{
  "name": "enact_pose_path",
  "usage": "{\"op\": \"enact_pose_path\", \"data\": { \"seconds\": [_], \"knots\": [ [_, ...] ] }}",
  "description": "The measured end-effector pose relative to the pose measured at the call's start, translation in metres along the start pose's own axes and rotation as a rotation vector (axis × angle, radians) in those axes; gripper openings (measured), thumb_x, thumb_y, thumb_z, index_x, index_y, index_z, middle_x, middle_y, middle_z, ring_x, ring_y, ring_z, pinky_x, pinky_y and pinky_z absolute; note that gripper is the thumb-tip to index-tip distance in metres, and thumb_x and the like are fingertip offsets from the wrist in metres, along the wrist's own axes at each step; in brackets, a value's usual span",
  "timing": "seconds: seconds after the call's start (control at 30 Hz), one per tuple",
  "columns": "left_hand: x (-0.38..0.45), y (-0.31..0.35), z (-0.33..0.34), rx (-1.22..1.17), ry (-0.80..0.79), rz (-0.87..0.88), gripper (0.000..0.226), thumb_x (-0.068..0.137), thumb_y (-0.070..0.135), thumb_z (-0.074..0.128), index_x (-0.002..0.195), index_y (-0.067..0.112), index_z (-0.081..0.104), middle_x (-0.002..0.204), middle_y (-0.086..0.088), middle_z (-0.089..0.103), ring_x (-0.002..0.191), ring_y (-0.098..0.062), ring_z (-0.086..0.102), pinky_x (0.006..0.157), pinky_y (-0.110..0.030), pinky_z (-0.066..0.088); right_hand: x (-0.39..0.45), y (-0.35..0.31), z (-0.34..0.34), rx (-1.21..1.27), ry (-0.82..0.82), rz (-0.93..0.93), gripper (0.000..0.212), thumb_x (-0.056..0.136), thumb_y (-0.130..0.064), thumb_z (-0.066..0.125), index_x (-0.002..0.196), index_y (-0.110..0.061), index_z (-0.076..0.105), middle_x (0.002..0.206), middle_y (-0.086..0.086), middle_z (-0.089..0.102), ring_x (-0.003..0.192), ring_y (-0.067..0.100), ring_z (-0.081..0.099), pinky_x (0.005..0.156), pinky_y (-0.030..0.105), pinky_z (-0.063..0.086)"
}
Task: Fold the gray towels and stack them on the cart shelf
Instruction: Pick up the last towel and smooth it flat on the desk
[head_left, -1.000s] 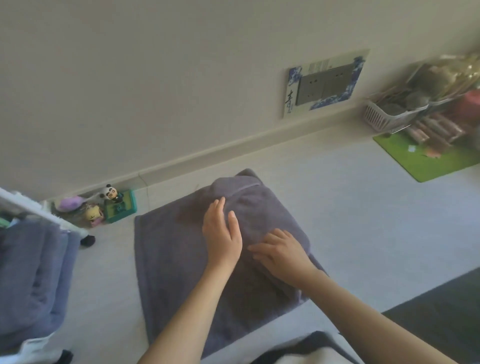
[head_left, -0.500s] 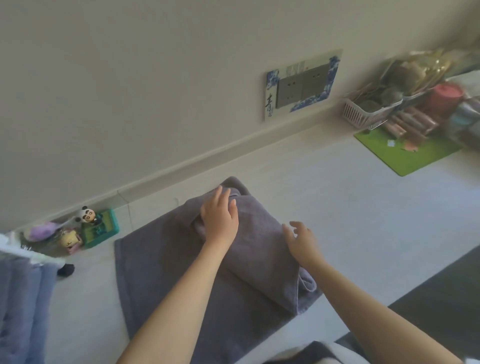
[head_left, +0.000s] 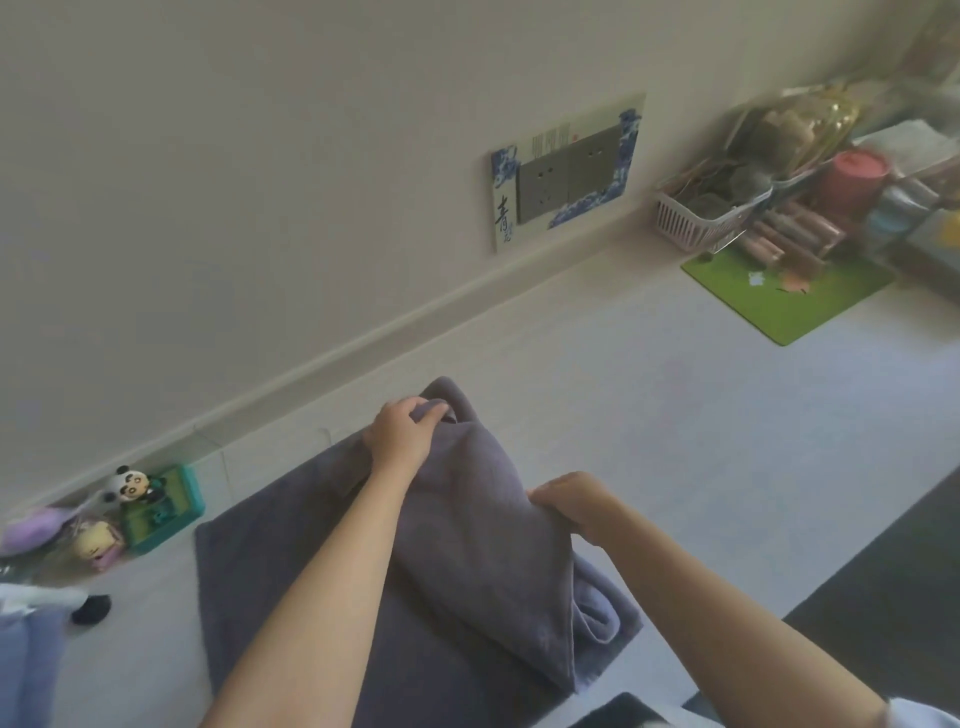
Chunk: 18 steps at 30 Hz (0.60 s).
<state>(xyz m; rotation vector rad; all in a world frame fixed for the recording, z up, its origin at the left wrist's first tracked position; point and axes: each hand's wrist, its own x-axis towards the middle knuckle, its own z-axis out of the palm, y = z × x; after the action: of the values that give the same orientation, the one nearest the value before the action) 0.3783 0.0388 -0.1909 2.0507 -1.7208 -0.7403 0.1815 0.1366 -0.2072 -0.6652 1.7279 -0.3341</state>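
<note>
A gray towel (head_left: 270, 582) lies partly folded on the white table, its right half doubled over the left. My left hand (head_left: 402, 434) grips the far corner of the folded layer, fingers curled round the cloth. My right hand (head_left: 574, 501) grips the right edge of the same layer and lifts it off the table. At the far left edge, folded gray-blue towels (head_left: 26, 670) hang on the white cart (head_left: 47, 597), mostly cut off by the frame.
Small toy figures and a green box (head_left: 156, 506) stand by the wall at left. A green mat (head_left: 789, 293), a pink basket (head_left: 696, 218) and cluttered containers fill the back right. A socket plate (head_left: 569, 171) is on the wall. A dark surface (head_left: 893, 597) lies at right.
My hands went from pressing flat on the towel to gripping it. The left hand moved to the far corner, the right to the right edge, and the folded layer rose.
</note>
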Motion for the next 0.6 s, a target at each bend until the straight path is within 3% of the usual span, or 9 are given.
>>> {"op": "enact_pose_path", "data": {
  "seconds": [0.1,0.2,0.27,0.33,0.4,0.5,0.6],
  "knots": [
    [-0.016,0.004,-0.018,-0.283,0.052,0.014,0.016,0.089,0.034,0.060,0.083,0.019,0.061,0.096,-0.004,0.059,0.095,-0.026,0.059,0.090,-0.036,0.047,-0.003,-0.001,0.008,0.186,0.006,0.009,0.021,0.081,-0.013,0.066,0.062,-0.010,0.057,0.059,0.005,0.055,0.059,0.019,0.048,0.055,0.026,0.039],
    [-0.033,0.007,-0.036,-0.409,0.076,0.039,0.016,0.093,0.029,0.057,0.086,0.016,0.058,0.093,-0.003,0.063,0.092,-0.022,0.059,0.086,-0.034,0.046,-0.009,-0.005,0.009,0.559,-0.154,0.082,0.017,0.090,-0.005,0.058,0.073,-0.005,0.058,0.050,0.002,0.061,0.067,0.017,0.051,0.058,0.026,0.041],
    [-0.041,0.010,-0.047,-0.479,0.110,0.037,0.015,0.093,0.029,0.056,0.083,0.018,0.058,0.085,0.001,0.064,0.085,-0.017,0.059,0.084,-0.034,0.046,-0.017,-0.010,0.006,0.721,-0.251,0.060,0.019,0.095,-0.003,0.048,0.079,-0.007,0.056,0.071,0.001,0.061,0.075,0.013,0.050,0.064,0.021,0.041],
    [-0.050,0.017,-0.059,-0.580,0.162,0.034,0.016,0.094,0.029,0.056,0.080,0.021,0.058,0.080,0.006,0.063,0.078,-0.010,0.057,0.081,-0.031,0.046,-0.026,-0.013,-0.001,0.863,-0.288,-0.029,0.007,0.093,-0.006,0.053,0.086,-0.007,0.056,0.084,0.002,0.056,0.080,0.011,0.051,0.071,0.020,0.042],
    [-0.058,0.030,-0.074,-0.670,0.214,0.053,0.014,0.094,0.028,0.055,0.083,0.021,0.060,0.081,0.009,0.063,0.077,-0.004,0.056,0.081,-0.028,0.045,-0.036,-0.015,-0.013,0.991,-0.307,-0.158,0.019,0.082,-0.014,0.068,0.096,-0.007,0.057,0.091,0.004,0.058,0.086,0.013,0.054,0.076,0.023,0.043],
    [-0.062,0.059,-0.090,-0.781,0.250,0.115,0.016,0.095,0.025,0.055,0.079,0.024,0.059,0.079,0.010,0.061,0.077,-0.005,0.055,0.083,-0.029,0.045,-0.053,-0.020,-0.043,1.059,-0.280,-0.343,0.025,0.094,-0.009,0.046,0.118,-0.008,0.053,0.108,0.008,0.061,0.102,0.018,0.057,0.086,0.027,0.044],
    [-0.065,0.099,-0.092,-0.836,0.217,0.191,0.017,0.095,0.026,0.055,0.078,0.024,0.059,0.077,0.010,0.060,0.077,-0.008,0.054,0.081,-0.031,0.045,-0.083,-0.024,-0.083,1.119,-0.153,-0.471,0.023,0.095,-0.003,0.042,0.114,-0.014,0.049,0.111,0.007,0.060,0.102,0.017,0.057,0.090,0.028,0.043]
  ]
}}
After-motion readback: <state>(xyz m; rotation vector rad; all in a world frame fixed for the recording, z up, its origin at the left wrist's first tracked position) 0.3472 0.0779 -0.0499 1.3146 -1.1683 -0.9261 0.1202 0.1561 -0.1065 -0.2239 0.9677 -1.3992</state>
